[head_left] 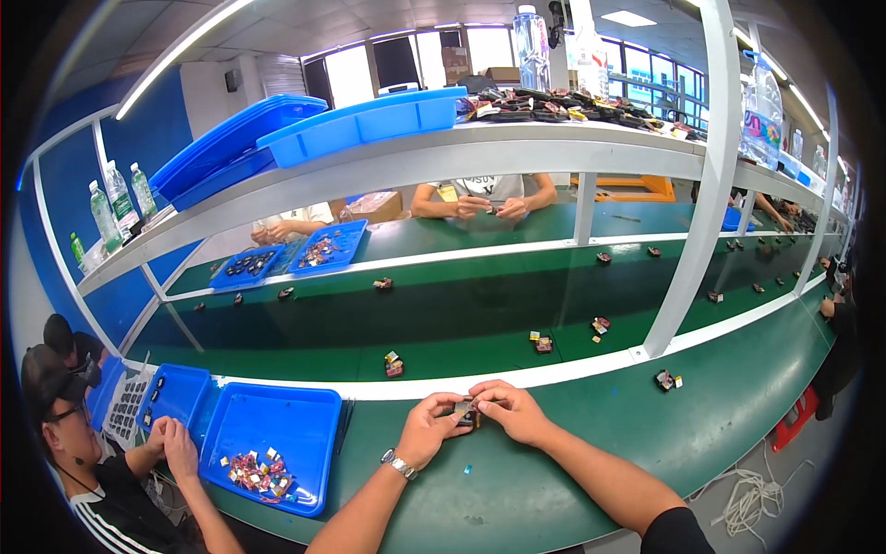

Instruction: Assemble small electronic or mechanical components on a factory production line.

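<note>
At the far left, a co-worker (129,519) in a black top has hands close together beside a smaller blue tray (182,397). Next comes a larger blue tray (281,415), with a heap of red, yellow and white parts (258,476) in its lower half. The left hand (427,427) (a metal-banded watch (400,463) on its wrist) has its fingers clamped on a small dark part (469,418), over the green surface (563,462). The right hand (513,413) grips that part from its right side. Further right, a dark-and-red piece (664,379) lies well apart.
</note>
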Action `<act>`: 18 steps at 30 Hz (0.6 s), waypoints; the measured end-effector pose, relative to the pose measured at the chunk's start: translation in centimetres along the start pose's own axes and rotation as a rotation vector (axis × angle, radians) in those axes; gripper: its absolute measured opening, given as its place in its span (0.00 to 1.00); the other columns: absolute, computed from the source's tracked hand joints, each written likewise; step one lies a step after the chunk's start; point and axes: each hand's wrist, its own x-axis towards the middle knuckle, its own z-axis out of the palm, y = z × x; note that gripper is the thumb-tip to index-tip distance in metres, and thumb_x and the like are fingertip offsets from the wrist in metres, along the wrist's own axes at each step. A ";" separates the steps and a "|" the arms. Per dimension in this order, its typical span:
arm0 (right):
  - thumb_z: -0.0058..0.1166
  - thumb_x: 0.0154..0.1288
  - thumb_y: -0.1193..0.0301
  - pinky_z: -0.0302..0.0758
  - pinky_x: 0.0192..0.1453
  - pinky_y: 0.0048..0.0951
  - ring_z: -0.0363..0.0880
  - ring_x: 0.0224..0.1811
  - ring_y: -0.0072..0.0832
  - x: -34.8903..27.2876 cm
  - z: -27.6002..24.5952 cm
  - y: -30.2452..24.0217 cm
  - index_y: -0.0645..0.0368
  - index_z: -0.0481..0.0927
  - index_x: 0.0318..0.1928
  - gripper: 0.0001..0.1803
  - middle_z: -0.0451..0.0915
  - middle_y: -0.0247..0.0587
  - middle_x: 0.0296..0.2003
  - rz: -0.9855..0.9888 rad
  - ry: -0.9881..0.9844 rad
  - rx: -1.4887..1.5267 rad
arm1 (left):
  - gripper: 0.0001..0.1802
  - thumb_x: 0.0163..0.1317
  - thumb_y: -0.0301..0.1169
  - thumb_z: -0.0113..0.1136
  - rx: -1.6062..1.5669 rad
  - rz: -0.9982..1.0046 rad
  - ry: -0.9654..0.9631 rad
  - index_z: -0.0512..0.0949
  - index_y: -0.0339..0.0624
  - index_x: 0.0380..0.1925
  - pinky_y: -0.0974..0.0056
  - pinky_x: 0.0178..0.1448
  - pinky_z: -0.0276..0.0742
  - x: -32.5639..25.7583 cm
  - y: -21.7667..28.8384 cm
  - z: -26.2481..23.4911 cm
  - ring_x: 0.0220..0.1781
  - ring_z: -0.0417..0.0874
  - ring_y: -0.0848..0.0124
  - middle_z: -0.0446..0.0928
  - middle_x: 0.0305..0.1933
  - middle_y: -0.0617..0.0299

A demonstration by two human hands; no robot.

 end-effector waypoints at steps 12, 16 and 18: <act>0.53 0.69 0.74 0.75 0.47 0.28 0.79 0.42 0.27 -0.3 0.2 -2.5 0.61 0.83 0.43 0.07 0.77 0.39 0.40 -0.101 0.075 -0.417 | 0.15 0.66 0.16 0.53 0.015 0.019 0.011 0.71 0.30 0.53 0.61 0.56 0.85 0.2 -0.4 -0.2 0.51 0.82 0.67 0.74 0.55 0.50; 0.53 0.69 0.75 0.76 0.45 0.29 0.80 0.37 0.29 -0.3 0.2 -2.5 0.63 0.82 0.44 0.08 0.80 0.42 0.36 -0.052 0.018 -0.402 | 0.16 0.64 0.14 0.54 0.098 0.101 0.044 0.72 0.30 0.52 0.63 0.56 0.84 0.2 -0.8 -0.1 0.54 0.82 0.65 0.74 0.58 0.50; 0.52 0.69 0.75 0.77 0.44 0.30 0.81 0.35 0.29 -0.5 0.2 -2.5 0.63 0.81 0.45 0.08 0.81 0.43 0.35 0.014 -0.018 -0.346 | 0.17 0.63 0.14 0.54 0.153 0.146 0.038 0.72 0.31 0.53 0.63 0.56 0.84 0.3 -0.8 -0.1 0.55 0.82 0.65 0.74 0.60 0.51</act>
